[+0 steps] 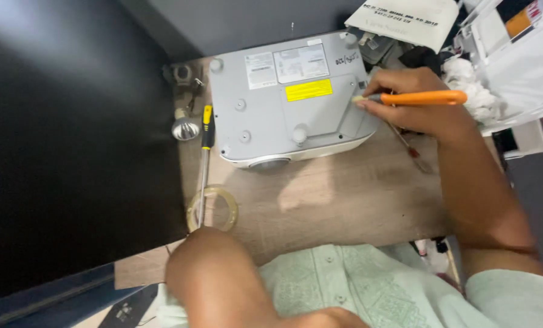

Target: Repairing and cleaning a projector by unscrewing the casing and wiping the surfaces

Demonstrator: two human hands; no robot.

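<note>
A grey projector (289, 97) lies upside down on the wooden table (344, 200). The right hand (414, 100) has its fingers clamped on an orange-handled screwdriver (420, 98), tip at the projector's right edge. A yellow-and-black screwdriver (205, 152) lies left, over a tape roll (212, 208). The left hand is out of view.

Bright, even light falls from above and slightly far, leaving the desk (344, 194) well lit. A soft shadow lies on the wood just near the pale projector (289, 97), whose casing is close to washed out. The dark panel (71, 133) at left carries a hazy sheen. Edges bend and soften slightly; the near shirt (344, 285) is mildly blurred.
</note>
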